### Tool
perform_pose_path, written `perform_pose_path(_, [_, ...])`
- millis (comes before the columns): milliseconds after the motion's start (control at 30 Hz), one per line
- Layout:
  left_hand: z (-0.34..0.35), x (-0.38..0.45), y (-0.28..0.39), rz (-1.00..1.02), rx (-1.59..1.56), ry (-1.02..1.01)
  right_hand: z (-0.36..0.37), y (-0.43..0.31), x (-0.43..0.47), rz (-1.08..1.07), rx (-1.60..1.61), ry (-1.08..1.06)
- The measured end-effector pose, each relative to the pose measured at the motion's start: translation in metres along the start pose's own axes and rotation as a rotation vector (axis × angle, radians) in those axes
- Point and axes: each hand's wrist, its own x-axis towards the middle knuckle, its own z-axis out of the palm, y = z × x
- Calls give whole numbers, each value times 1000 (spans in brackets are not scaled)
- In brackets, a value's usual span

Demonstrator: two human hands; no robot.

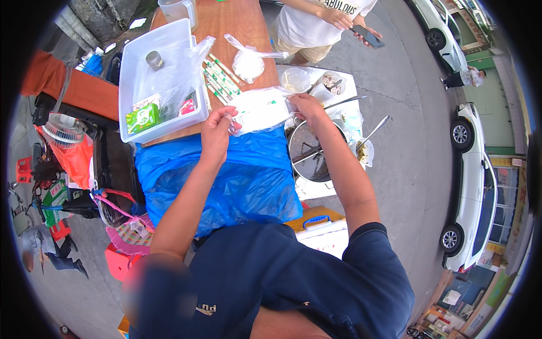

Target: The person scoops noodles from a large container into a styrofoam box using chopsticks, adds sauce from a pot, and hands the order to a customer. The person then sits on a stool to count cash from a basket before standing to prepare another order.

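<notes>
A white packet or flat takeaway container, wrapped in a clear plastic bag, is stretched between my two hands over the table's front edge. My left hand pinches the bag's left end between thumb and fingers. At the opposite end, my right hand grips the bag's edge, beside the tubs and a large pot. Paper-wrapped chopsticks with green print lie just behind the packet. A small tied clear bag with white contents rests farther back on the wooden table.
Left stands a translucent plastic bin holding a jar and a green packet. Right, a lidded pot and food tubs have utensils sticking out. A blue plastic bag hangs before me. A person with a phone stands behind the tubs.
</notes>
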Motion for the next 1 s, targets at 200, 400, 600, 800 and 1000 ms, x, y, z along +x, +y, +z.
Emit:
perform_pose_path(200, [17, 6, -2, -40, -27, -90, -20, 6, 6, -267, 106, 55])
perform_pose_path(400, [38, 43, -22, 367, 741, -306, -29, -29, -31, -430, 95, -26])
perform_pose_path(600, [49, 49, -22, 554, 1332, -369, -23, -72, -84, -611, -92, -10])
perform_pose_path(800, [50, 60, -11, 472, 1503, -299, -6, -92, -86, -415, 257, -124])
perform_pose_path(1000, [47, 24, 1, 560, 1142, -306, 23, -91, 6, -174, 40, -41])
